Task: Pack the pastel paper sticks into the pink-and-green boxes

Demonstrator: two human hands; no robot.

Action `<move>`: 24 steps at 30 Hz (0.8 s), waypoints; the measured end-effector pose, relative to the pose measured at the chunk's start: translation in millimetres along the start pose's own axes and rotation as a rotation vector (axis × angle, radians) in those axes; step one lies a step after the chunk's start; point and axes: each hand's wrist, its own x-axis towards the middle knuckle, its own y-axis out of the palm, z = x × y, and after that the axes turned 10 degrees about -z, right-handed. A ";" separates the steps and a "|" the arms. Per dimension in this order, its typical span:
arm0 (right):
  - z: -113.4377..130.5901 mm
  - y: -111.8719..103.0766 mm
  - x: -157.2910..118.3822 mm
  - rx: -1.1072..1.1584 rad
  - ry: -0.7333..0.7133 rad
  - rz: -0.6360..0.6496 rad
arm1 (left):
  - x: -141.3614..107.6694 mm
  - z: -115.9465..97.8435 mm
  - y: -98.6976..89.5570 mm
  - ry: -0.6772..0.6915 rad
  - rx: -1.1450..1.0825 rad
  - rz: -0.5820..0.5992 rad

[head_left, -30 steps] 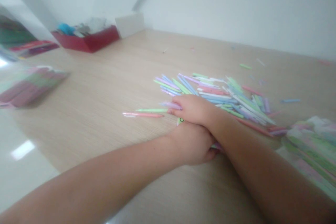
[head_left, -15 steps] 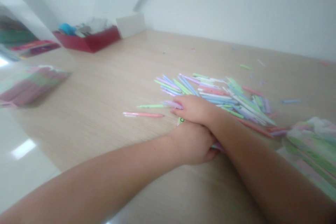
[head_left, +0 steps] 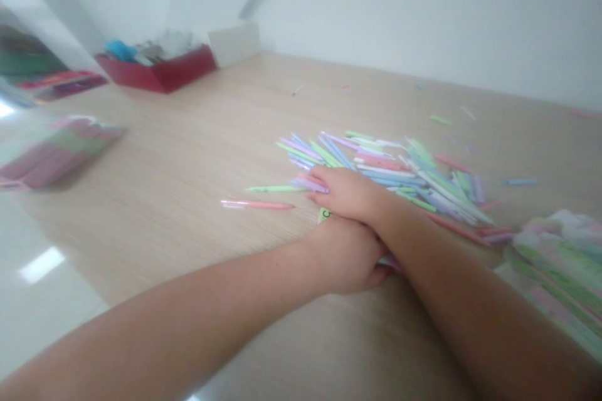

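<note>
My right hand (head_left: pixel 348 194) lies across my left hand (head_left: pixel 343 257), its fingertips on a lilac pen (head_left: pixel 308 185) at the near edge of a loose pile of pastel pens (head_left: pixel 399 172). My left hand is curled, with a pen end (head_left: pixel 389 261) showing past its fingers. A green pen piece (head_left: pixel 323 215) pokes out between my hands. To the left, a green pen (head_left: pixel 273 188) and a pink pen (head_left: pixel 256 205) lie apart on the table. Much of what my left hand holds is hidden.
A wooden table (head_left: pixel 188 150) carries stray pen pieces. A plastic bag of pens (head_left: pixel 559 269) lies at the right, and a pink and green pack (head_left: pixel 59 153) at the left. A red box (head_left: pixel 160 75) and white box (head_left: pixel 234 44) stand at the back corner, against white walls.
The fingers of my right hand have shifted slightly up and left over the lilac pens. The green pen beside them has swung upward at its right end, closer to the lilac pen.
</note>
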 end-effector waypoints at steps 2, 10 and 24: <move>-0.7 0.8 0.1 0.010 -0.006 -0.003 | -0.2 0.2 -0.1 -0.018 -0.038 -0.006; -2.1 3.6 3.3 0.015 -0.027 -0.012 | 0.9 -0.1 -3.8 0.001 -0.052 -0.014; -1.2 5.6 4.9 -0.025 -0.009 0.003 | 2.5 -1.7 -9.4 0.027 -0.023 -0.008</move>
